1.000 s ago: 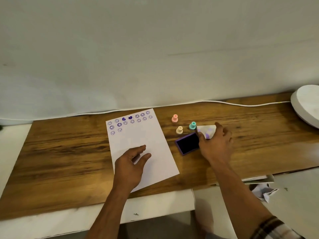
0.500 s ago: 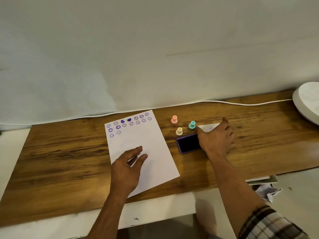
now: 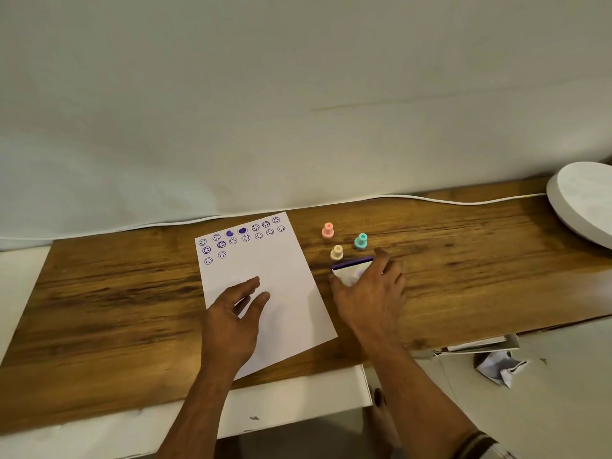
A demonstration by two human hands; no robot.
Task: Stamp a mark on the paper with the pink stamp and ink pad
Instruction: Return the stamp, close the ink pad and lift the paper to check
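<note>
Step in hand: judged from the layout, the ink pad is being handled with its lid; the lid appears part-way over the pad, so whether it is going on or coming off I cannot tell; the pink stamp is not yet picked up
Right hand (image 3: 367, 293): reaches over the ink pad (image 3: 351, 269), thumb at its near-left corner, fingers at its far-right edge; the grip is closed on the white lid and purple-edged case
Left hand (image 3: 231, 323): lies palm-down on the lower half of the paper (image 3: 284, 286), fingers loosely spread, holding nothing; it pins the sheet flat
Pink stamp (image 3: 328, 230): stands upright on the tabletop (image 3: 463, 260), beyond the ink pad and to the right of the paper's top corner, untouched
Other stamps: cream stamp (image 3: 336, 252) sits just beyond the pad's far edge; teal stamp (image 3: 360, 241) stands near it, close to the right fingertips
Paper: purple smiley and heart marks fill the top rows; the area below them is bare
Doing it well: move the lid squarely and keep the case flat on the tabletop; keep fingertips off the inked face; mind the cream and teal stamps, which are close enough to be knocked over; keep the left palm down so the sheet does not slide
</note>
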